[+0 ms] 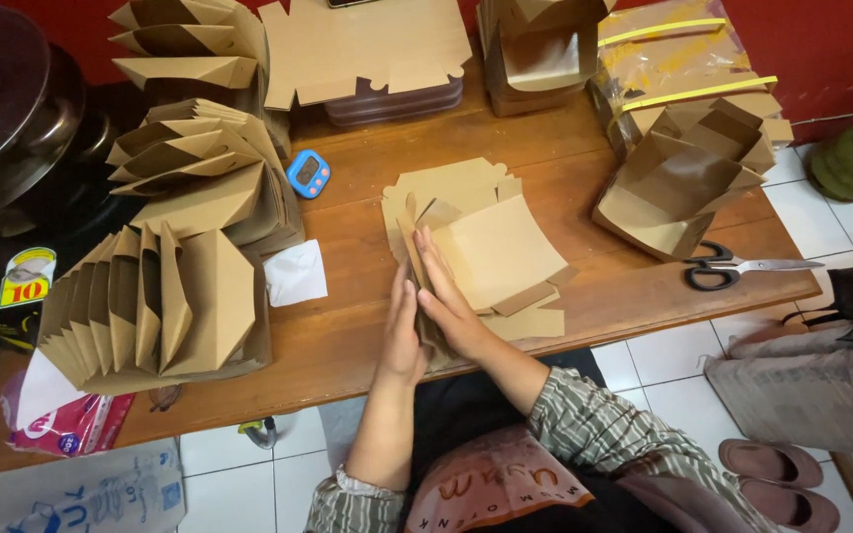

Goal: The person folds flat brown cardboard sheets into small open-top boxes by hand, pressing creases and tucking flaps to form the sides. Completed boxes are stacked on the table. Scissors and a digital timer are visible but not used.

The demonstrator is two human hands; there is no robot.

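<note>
Both hands worked a half-folded brown cardboard box point(491, 257) lying w/ other flat blanks near the middle of the table's point(348, 336) front edge. Left hand point(402, 336) stood on edge, fingers straight, pressed against the box's left flap from outside. Right hand point(446, 296) lay flat, fingers together, on the inner side of the same flap, so the flap was pinched btwn the two palms; neither hand curled around anything. Nested folded boxes point(160, 306) stood in a row at the table's left end, more behind them toward the back-left corner. Small blue timer point(308, 173) sat mid-table, behind the white paper slip point(296, 272). Scissors point(733, 266) lay by the right front corner, beside open boxes point(678, 192).
</note>
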